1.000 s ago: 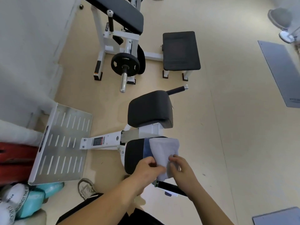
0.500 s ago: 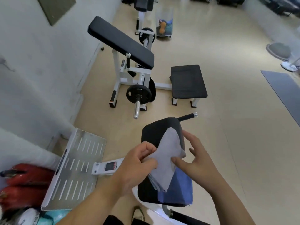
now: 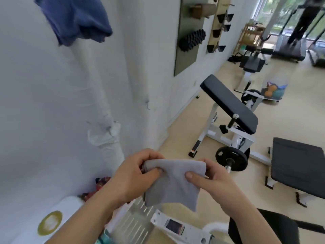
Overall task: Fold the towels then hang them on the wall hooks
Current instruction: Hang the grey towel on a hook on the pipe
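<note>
Now lifted off the pad: grey towel [image 3: 173, 182], folded, pinched by both hands [image 3: 130, 175] [image 3: 213, 180]; wall faced, hanging next.

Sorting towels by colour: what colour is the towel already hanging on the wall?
Dark blue towel, seen in the head view.

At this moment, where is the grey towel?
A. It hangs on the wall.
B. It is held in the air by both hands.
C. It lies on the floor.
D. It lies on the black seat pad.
B: the left hand and the right hand each pinch an upper corner of the grey towel, which hangs free between them; only the blue towel is up on the wall.
</note>
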Tool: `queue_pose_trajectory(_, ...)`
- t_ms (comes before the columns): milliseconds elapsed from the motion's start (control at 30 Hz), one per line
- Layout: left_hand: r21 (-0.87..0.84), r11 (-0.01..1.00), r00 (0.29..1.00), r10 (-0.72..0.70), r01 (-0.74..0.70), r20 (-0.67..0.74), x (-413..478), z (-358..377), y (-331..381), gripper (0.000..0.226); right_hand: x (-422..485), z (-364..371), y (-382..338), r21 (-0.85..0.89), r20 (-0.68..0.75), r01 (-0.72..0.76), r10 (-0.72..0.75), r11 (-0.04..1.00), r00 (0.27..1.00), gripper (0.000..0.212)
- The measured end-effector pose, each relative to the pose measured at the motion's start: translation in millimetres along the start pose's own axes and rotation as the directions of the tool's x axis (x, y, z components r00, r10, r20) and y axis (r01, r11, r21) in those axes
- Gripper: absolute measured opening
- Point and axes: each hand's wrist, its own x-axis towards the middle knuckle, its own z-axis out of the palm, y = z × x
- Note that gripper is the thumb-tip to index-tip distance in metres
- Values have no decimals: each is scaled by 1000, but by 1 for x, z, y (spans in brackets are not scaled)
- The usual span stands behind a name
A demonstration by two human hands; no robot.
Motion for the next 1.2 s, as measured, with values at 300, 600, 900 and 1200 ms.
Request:
queue_pose_trajectory(300, 126, 990, 971, 95, -68, -219, 86, -90, 25, 23, 125, 19, -106, -33, -10, 104, -104, 994, 995, 22)
queue_pose_trajectory(600, 321, 936, 921, 245, -144, -302, 208, -99, 136, 23, 256, -56, -226, -192, -49, 306, -321, 932, 946, 17)
queue_pose_trajectory(900, 573, 820, 854, 297, 2, -427, 318, -153, 251, 26, 363, -88, -363, -445, 8, 523, -581, 727, 814, 20)
queue_pose_trajectory(1200, 634, 761, 760, 329, 138, -561, 386, -213, 291, 25, 454, -60, -431, -395, -47, 616, -685, 682, 727, 23)
